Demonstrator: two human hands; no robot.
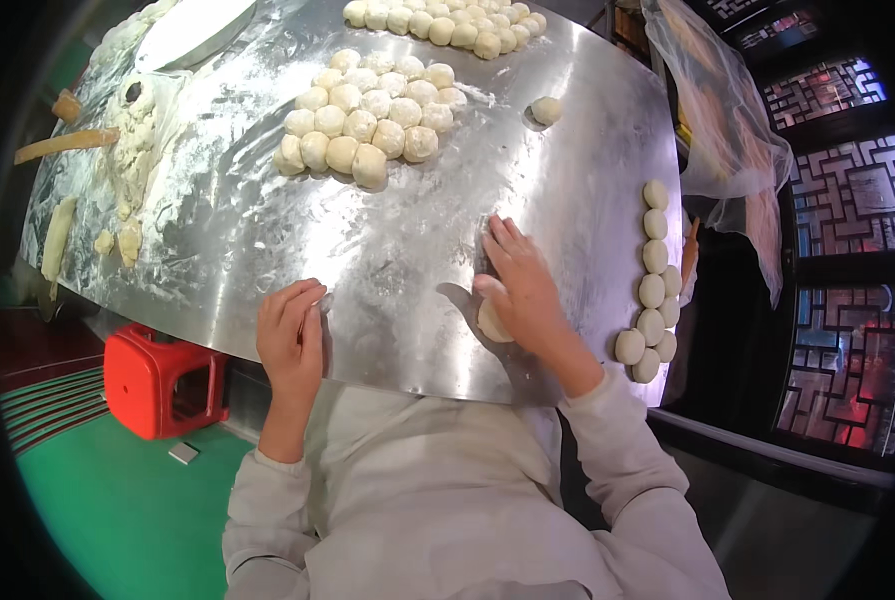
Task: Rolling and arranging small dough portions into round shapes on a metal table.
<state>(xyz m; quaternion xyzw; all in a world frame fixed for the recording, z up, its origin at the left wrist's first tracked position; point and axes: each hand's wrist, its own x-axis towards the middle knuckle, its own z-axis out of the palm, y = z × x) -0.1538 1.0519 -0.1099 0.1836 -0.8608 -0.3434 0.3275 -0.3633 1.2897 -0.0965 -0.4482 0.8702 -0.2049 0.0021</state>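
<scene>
My right hand (526,289) lies palm down over a dough ball (494,322) near the table's front edge. Its fingers stretch forward and its thumb stands apart; the palm hides part of the ball. To the left, my left hand (291,322) is at the steel table (387,330), fingers curled together and thumb close to them, with nothing visible in it. Ahead, a block of floured dough balls (359,125) sits in rows. One lone dough ball (546,111) lies to the right of that block.
Flattened dough rounds (651,291) line the right edge. A second group of balls (441,30) sits at the back. Leftward are a dough mass (141,124), a wooden-handled tool (68,145), a dough strip (58,236) and a white basin (192,34). A red plastic stool (143,382) stands below.
</scene>
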